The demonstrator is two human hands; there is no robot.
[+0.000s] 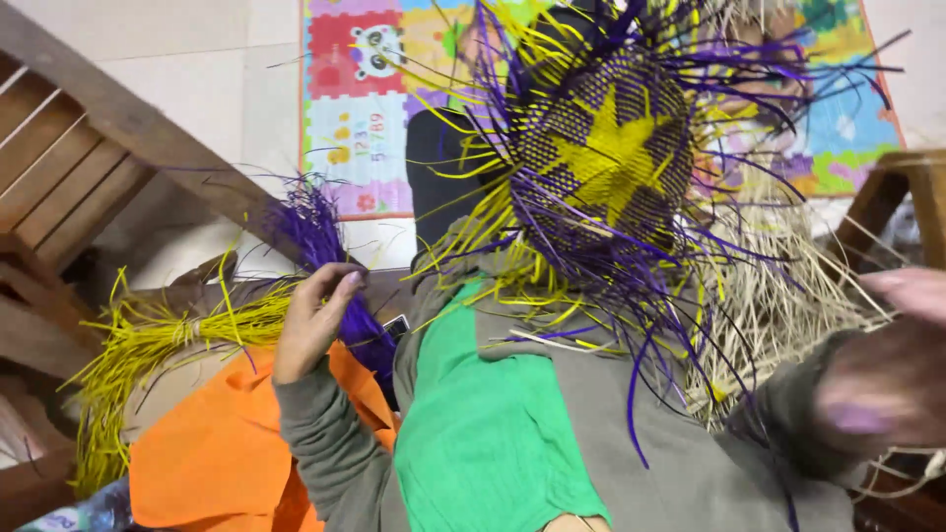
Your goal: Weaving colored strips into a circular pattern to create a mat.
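Observation:
My left hand [313, 317] reaches to the left and its fingers close around a bundle of purple straw strands [317, 234] lying beside me. A round woven piece [603, 158], purple with a yellow star in its middle and many loose purple and yellow ends sticking out, rests on my lap over grey and green cloth [493, 424]. My right hand [887, 369] is close to the camera at the right edge, blurred, with its fingers spread and nothing visible in it.
A bundle of yellow straw [148, 340] lies on orange cloth [222, 443] at left. Pale natural straw [778, 286] is heaped at right. Wooden furniture [89, 138] stands at upper left, another wooden piece [902, 192] at right. A colourful foam play mat [365, 99] covers the floor ahead.

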